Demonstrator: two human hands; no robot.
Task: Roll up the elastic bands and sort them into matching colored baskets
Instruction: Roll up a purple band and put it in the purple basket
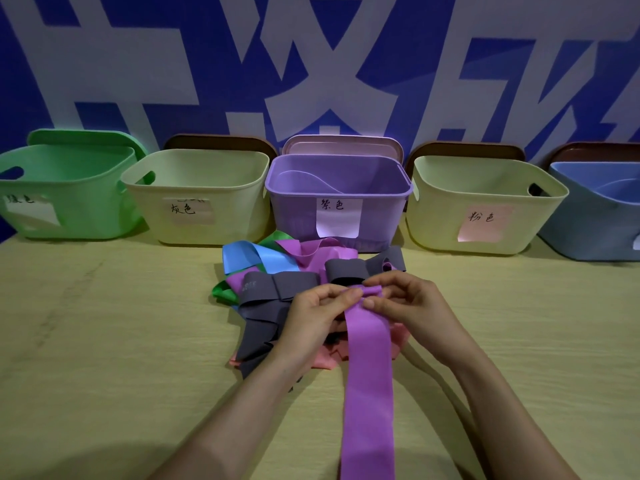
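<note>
Your left hand (320, 308) and right hand (403, 299) both pinch the purple band's (369, 375) far end — a small roll there — above the band pile (277, 289) on the surface (104, 341).

Dim, bluish light; edges bow outward, and corners look perhaps slightly soft

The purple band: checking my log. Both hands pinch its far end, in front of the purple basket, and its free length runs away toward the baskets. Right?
Not quite. In the head view the left hand and right hand pinch the purple band at its far end, in front of the purple basket, but its free length runs back toward the person, off the bottom edge.
</note>
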